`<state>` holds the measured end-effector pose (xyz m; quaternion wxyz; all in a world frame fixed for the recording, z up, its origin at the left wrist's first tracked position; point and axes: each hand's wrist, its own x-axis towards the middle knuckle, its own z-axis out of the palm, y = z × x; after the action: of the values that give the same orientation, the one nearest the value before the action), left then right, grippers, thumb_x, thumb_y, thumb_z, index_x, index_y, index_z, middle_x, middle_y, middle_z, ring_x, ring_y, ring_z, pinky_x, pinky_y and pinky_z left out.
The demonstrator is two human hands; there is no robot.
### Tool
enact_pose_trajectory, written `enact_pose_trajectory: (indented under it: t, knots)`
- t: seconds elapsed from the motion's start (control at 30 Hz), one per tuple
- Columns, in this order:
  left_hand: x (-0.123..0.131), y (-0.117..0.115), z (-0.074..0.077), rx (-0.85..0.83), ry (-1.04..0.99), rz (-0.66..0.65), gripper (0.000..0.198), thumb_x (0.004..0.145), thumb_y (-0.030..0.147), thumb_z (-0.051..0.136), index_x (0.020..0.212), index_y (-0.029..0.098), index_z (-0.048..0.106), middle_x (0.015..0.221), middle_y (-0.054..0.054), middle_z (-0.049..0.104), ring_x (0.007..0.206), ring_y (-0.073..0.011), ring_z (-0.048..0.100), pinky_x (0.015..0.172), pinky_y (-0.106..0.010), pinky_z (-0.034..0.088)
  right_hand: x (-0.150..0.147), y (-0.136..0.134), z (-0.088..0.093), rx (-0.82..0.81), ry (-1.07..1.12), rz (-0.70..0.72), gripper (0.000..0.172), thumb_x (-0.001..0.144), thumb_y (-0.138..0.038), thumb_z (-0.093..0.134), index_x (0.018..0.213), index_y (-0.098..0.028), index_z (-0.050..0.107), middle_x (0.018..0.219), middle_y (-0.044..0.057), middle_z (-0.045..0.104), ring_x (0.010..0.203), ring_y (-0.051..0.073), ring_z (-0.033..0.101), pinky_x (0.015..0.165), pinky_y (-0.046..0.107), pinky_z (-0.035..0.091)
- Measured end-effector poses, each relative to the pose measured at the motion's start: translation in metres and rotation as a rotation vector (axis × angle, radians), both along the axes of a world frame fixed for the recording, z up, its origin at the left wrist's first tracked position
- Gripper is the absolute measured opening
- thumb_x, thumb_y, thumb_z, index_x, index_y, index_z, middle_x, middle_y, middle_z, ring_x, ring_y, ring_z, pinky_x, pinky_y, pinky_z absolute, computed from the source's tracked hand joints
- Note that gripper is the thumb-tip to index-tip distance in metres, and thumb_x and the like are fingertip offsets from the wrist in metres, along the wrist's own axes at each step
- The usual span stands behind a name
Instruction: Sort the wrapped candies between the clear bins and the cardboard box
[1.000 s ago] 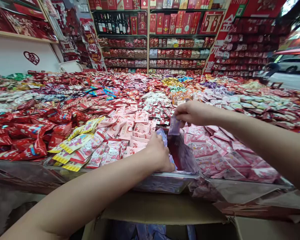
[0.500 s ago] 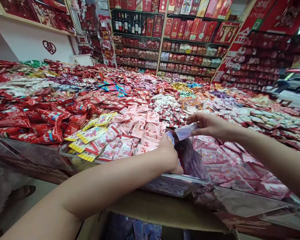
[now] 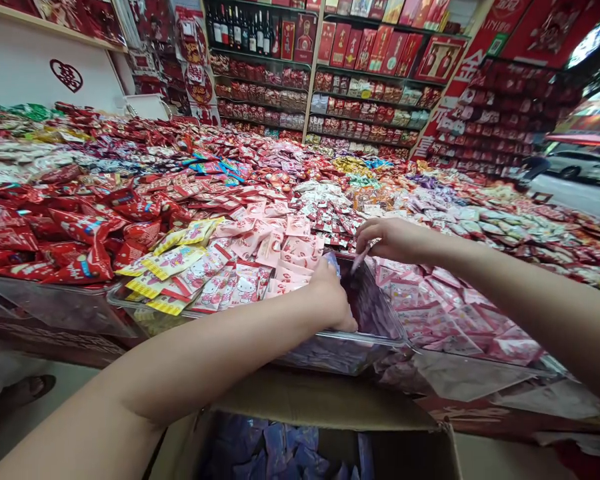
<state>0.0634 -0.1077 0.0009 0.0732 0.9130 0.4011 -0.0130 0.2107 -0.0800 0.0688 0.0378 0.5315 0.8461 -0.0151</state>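
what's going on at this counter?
A person is handling packets at a clear plastic bin. Their right hand pinches a small packet above the bin; it's blurred. The left hand is down in the bin beside a purple packet; its grip is hidden. More purple packets lie in an open cardboard box below. Pink packets are piled to the right.

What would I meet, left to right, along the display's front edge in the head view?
Red packets, yellow-edged packets, pale pink packets, the left hand, then another heap of pink packets.
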Motion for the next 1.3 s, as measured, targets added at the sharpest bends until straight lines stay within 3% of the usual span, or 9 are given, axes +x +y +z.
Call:
enact_pose_trajectory:
  t: [0.13,0.3,0.4,0.57,0.73,0.87,1.07,1.2,1.3]
  knots:
    - [0.0,-0.003,0.009,0.083,0.303,-0.112,0.064,0.06,0.059,0.048,0.106,0.017,0.062,0.116,-0.013,0.056,0.116,-0.0372,0.033,0.098,-0.048,0.012,-0.006,0.003,-0.009,-0.038,-0.218,0.149,0.034,0.07,-0.002,0.043,0.083,-0.02,0.068,0.09,0.004,0.063,0.082,0.014,0.056,0.072,0.021,0.039]
    - [0.001,-0.005,0.015,0.128,0.367,-0.12,0.063,0.063,0.06,0.043,0.108,0.02,0.06,0.116,-0.01,0.056,0.115,-0.0352,0.037,0.098,-0.049,0.012,-0.024,0.007,-0.029,-0.083,-0.466,0.211,0.023,0.071,-0.013,0.049,0.085,-0.01,0.068,0.085,0.013,0.064,0.081,0.019,0.056,0.067,0.025,0.038]
    - [0.002,-0.004,0.015,0.125,0.404,-0.104,0.062,0.063,0.06,0.042,0.107,0.02,0.061,0.115,-0.011,0.056,0.113,-0.0346,0.039,0.098,-0.049,0.013,-0.03,0.01,-0.03,-0.149,-0.448,0.092,0.027,0.068,-0.01,0.05,0.088,-0.012,0.067,0.084,0.011,0.066,0.079,0.019,0.057,0.064,0.025,0.038]
    - [0.002,-0.004,0.014,0.114,0.385,-0.098,0.063,0.064,0.059,0.042,0.108,0.017,0.06,0.115,-0.013,0.056,0.113,-0.0331,0.039,0.099,-0.047,0.011,-0.019,0.007,-0.016,-0.156,-0.132,-0.092,0.055,0.062,-0.008,0.05,0.115,-0.023,0.054,0.1,0.004,0.063,0.081,0.016,0.058,0.059,0.02,0.038]
    - [0.001,-0.006,0.015,0.13,0.434,-0.127,0.064,0.067,0.061,0.038,0.109,0.018,0.059,0.117,-0.013,0.055,0.114,-0.0335,0.037,0.098,-0.048,0.012,-0.011,0.0,-0.01,-0.292,0.024,-0.294,0.033,0.064,-0.015,0.052,0.095,-0.017,0.063,0.077,0.003,0.066,0.063,0.014,0.059,0.055,0.021,0.041]
    - [0.002,-0.005,0.016,0.135,0.492,-0.133,0.068,0.068,0.062,0.034,0.114,0.016,0.056,0.121,-0.013,0.051,0.116,-0.0338,0.035,0.098,-0.049,0.012,-0.017,-0.002,-0.014,-0.308,-0.017,-0.391,0.02,0.066,-0.019,0.054,0.083,-0.014,0.064,0.066,0.004,0.064,0.055,0.014,0.059,0.053,0.022,0.041]
    - [0.002,-0.006,0.018,0.135,0.491,-0.136,0.069,0.068,0.063,0.034,0.114,0.016,0.056,0.121,-0.013,0.051,0.116,-0.0342,0.035,0.098,-0.049,0.012,-0.031,0.003,-0.003,-0.137,-0.249,-0.318,0.035,0.062,-0.018,0.058,0.096,-0.016,0.064,0.086,0.007,0.065,0.077,0.02,0.059,0.059,0.025,0.041]
    - [0.002,-0.007,0.02,0.129,0.481,-0.136,0.067,0.068,0.06,0.036,0.113,0.015,0.056,0.119,-0.015,0.053,0.115,-0.0349,0.037,0.096,-0.05,0.015,-0.043,0.011,-0.002,-0.235,-0.4,-0.26,0.031,0.064,-0.017,0.058,0.092,-0.009,0.066,0.083,0.01,0.066,0.075,0.02,0.058,0.061,0.026,0.042]
    - [0.002,-0.006,0.019,0.124,0.437,-0.127,0.063,0.066,0.058,0.039,0.11,0.017,0.059,0.117,-0.013,0.055,0.113,-0.0345,0.038,0.096,-0.051,0.015,-0.053,0.017,-0.02,-0.337,-0.499,-0.15,0.022,0.062,-0.009,0.057,0.081,-0.006,0.068,0.079,0.011,0.067,0.075,0.021,0.059,0.068,0.029,0.043]
